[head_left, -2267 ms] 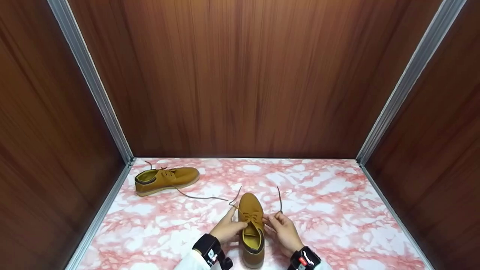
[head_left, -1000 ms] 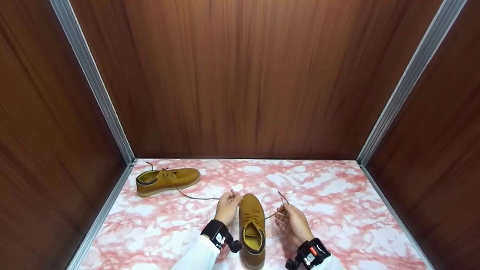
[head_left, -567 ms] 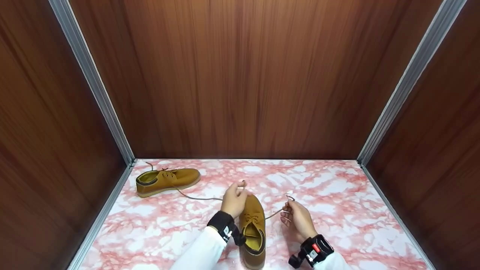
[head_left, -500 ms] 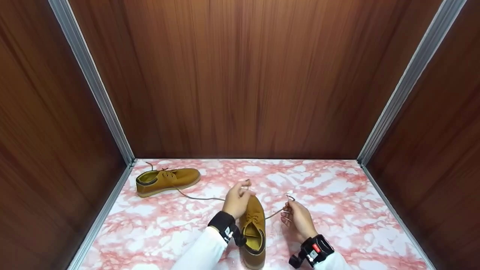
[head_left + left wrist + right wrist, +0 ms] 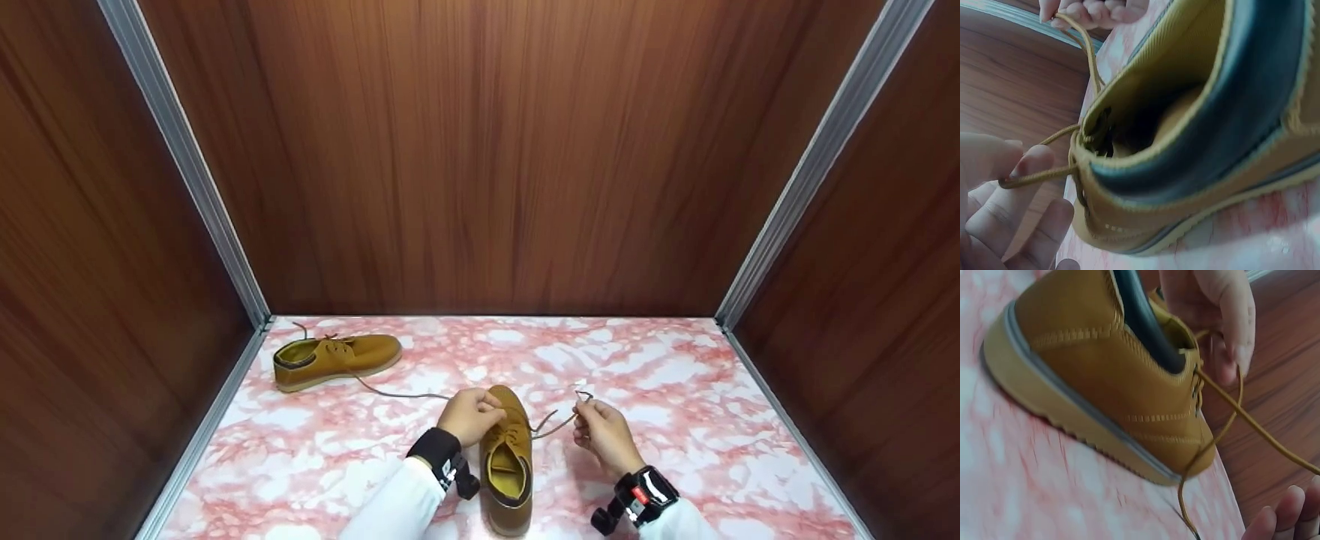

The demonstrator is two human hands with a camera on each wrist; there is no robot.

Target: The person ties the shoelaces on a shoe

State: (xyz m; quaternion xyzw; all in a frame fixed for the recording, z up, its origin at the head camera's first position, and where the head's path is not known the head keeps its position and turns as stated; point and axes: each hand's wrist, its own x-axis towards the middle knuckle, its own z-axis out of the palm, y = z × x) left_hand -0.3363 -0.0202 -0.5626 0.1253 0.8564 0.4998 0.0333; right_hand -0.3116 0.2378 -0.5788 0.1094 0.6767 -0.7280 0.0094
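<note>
A tan lace-up shoe [image 5: 508, 516] stands upright on the pink and white surface, toe pointing away. My left hand [image 5: 471, 416] is over its front, pinching one brown shoelace [image 5: 1039, 178] between thumb and fingers. In the right wrist view that lace's free end [image 5: 1184, 509] hangs down on the shoe's right side and crosses the other lace. To the right of the shoe, my right hand [image 5: 606, 435] pinches this second shoelace [image 5: 1275, 441], which runs from the eyelets, with a short end [image 5: 585, 394] sticking out past the fingers.
A matching tan shoe [image 5: 360, 354] lies at the back left, its long lace [image 5: 405, 394] trailing towards my left hand. Brown wood-grain panels [image 5: 480, 165] close off the back and both sides, with grey metal strips [image 5: 180, 150] at the corners.
My left hand has left the shoe's side, taken up the left lace, carried it over the toe to the right, then drawn back nearer the eyelets. The right hand has moved outward with its lace.
</note>
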